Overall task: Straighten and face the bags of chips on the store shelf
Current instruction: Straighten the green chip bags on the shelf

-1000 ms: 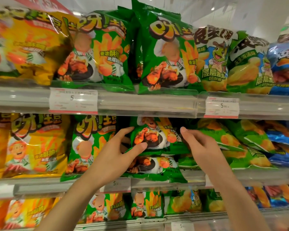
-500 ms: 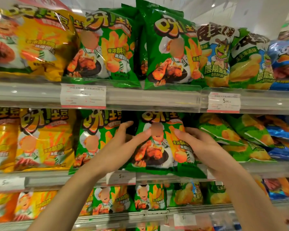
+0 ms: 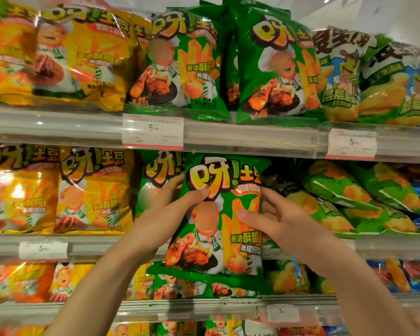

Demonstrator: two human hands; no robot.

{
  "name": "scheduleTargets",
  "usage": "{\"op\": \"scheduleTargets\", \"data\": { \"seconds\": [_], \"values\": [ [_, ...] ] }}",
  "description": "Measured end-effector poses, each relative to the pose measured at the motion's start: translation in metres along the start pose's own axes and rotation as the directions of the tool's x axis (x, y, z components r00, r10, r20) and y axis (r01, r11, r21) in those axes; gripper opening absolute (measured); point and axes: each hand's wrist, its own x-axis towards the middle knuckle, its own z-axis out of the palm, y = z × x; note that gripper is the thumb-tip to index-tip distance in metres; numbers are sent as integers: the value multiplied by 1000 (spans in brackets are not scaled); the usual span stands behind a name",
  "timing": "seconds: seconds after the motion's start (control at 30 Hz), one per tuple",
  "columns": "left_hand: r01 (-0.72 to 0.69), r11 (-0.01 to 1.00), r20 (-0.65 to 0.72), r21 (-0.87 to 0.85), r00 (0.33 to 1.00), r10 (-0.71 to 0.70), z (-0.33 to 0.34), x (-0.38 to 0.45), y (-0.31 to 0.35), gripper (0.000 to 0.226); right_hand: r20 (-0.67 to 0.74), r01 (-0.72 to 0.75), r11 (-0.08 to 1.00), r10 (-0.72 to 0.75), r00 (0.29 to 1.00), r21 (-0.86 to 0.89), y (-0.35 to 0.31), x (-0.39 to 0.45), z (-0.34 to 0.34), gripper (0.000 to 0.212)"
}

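1. Behind the green chip bag [image 3: 218, 221], most of both hands' fingers are sitting out of sight; only the thumbs are lying on its front, so how the rear fingers are spread cannot be told.
2. Left hand [image 3: 166, 215] is pinching the bag's left edge, its thumb pressing just under the big yellow lettering.
3. Right hand [image 3: 279, 220] is pinching the right edge, its thumb lying across the printed fries, its other fingers curling round behind.
4. Between the two thumbs the bag is hanging upright and facing forward, in front of the middle shelf [image 3: 90, 246], its bottom seam dropping past the shelf lip.
5. Just left of the left fingers, another green bag [image 3: 155, 175] is standing half covered, and yellow bags [image 3: 92, 192] are lining up beyond it.
6. Right of the right fingers, light-green bags [image 3: 335, 187] are lying slumped and tilted.
7. Above the fingers, the upper shelf [image 3: 252, 137] is carrying upright green bags [image 3: 274, 69] and price tags [image 3: 152, 133].
8. Frame edges are blurring; small print is staying unreadable.
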Motion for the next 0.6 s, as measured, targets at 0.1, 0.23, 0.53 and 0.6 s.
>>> {"op": "scheduleTargets", "data": {
  "seconds": [0.1, 0.23, 0.53, 0.6],
  "values": [
    [-83, 996, -69, -11, 994, 82, -18, -10, -3, 53, -135, 38, 992, -55, 989, -120, -4, 15, 4, 66],
    [-130, 991, -128, -42, 984, 124, -39, -17, -8, 58, -383, -156, 796, -102, 918, -585, 2, 55, -2, 79],
    [-175, 984, -171, -5, 970, 172, -57, -17, -17, 60, -330, -303, 704, 102, 938, -643, 11, 81, 16, 104],
    [-175, 984, -175, -12, 970, 171, -58, -19, -17, 64, -348, -276, 755, 69, 935, -594, 14, 80, 11, 98]
  ]
}}
